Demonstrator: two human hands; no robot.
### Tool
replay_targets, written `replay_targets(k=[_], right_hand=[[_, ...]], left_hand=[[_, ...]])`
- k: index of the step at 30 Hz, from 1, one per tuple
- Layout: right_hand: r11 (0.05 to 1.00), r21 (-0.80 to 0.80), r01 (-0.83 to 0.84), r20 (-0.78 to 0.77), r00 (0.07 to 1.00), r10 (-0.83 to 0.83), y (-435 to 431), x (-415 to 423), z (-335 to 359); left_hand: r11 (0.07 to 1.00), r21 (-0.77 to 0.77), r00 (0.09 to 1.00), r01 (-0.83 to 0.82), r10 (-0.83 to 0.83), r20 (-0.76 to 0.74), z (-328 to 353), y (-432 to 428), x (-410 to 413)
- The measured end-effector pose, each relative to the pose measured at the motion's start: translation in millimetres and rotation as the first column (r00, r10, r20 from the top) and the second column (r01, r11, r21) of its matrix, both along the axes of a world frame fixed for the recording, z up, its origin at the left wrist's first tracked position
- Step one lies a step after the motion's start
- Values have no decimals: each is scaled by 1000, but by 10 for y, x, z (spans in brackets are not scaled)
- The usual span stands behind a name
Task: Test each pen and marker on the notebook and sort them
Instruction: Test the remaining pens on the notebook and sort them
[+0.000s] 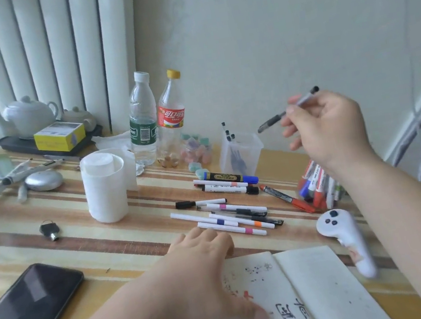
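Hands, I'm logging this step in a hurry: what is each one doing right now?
Left hand: open, resting on the notebook.
Right hand: closed, pinching a pen.

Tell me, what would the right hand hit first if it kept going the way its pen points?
Most likely the clear cup of pens: the right hand aims its pen down-left at it. Depth is unclear, so it could pass above.
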State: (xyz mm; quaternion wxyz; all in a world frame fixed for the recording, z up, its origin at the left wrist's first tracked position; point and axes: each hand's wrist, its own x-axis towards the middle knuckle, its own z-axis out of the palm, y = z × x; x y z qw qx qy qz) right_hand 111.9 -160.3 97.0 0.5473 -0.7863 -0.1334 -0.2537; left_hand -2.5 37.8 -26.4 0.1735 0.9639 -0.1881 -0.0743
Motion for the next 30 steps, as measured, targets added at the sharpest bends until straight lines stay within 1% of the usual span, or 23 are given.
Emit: replay_targets(k=[5, 8, 10, 12, 13, 14, 16, 18, 19, 20, 22, 25, 27, 30], right_hand=[[989, -136, 60, -142, 987, -79, 192, 690, 91], [984, -164, 64, -212, 972, -99, 273, 757, 26], [976, -204, 71, -184, 977, -110, 276, 650, -85], [953, -298, 55, -151, 983, -104, 260, 458, -252], [925, -379, 20, -163, 983, -88, 244, 346, -364], [876, -481, -37, -199, 978, -68, 228, 229, -484], [722, -675, -155, -303, 950, -79, 164, 49, -756], [572, -795, -203, -338, 931, -140, 74, -56, -975], [516, -834, -196, -327, 928, -177, 27, -81, -1042], [483, -856, -184, -313, 928, -203, -17, -90, -1082], [457, -873, -172, -298, 929, -220, -71, -80, -1101], [452, -869, -201, -330, 916, -227, -89, -50, -1075], [432, -872, -232, -366, 894, -259, -100, -31, -1032], [363, -889, -279, -397, 865, -307, -125, -9, -957]], left_hand=[[999, 27, 1000, -28, 28, 15, -9, 59, 33], [997, 65, 999, -43, 43, 4, 7, 90, 51], [995, 88, 998, -50, 52, -21, 18, 102, 49], [993, 107, 997, -58, 64, -50, 37, 103, 42], [991, 114, 995, -64, 71, -63, 45, 102, 40], [990, 119, 994, -69, 78, -73, 52, 99, 40], [988, 130, 993, -78, 89, -83, 62, 90, 36], [986, 147, 991, -83, 97, -90, 63, 77, 36], [985, 153, 990, -84, 99, -95, 60, 71, 36], [984, 156, 990, -83, 100, -101, 57, 68, 40], [985, 153, 989, -83, 100, -106, 55, 63, 41], [988, 122, 988, -97, 111, -107, 69, 46, 22], [992, 53, 984, -116, 122, -128, 83, 37, 12], [991, -85, 979, -100, 83, -186, 88, 33, 21]])
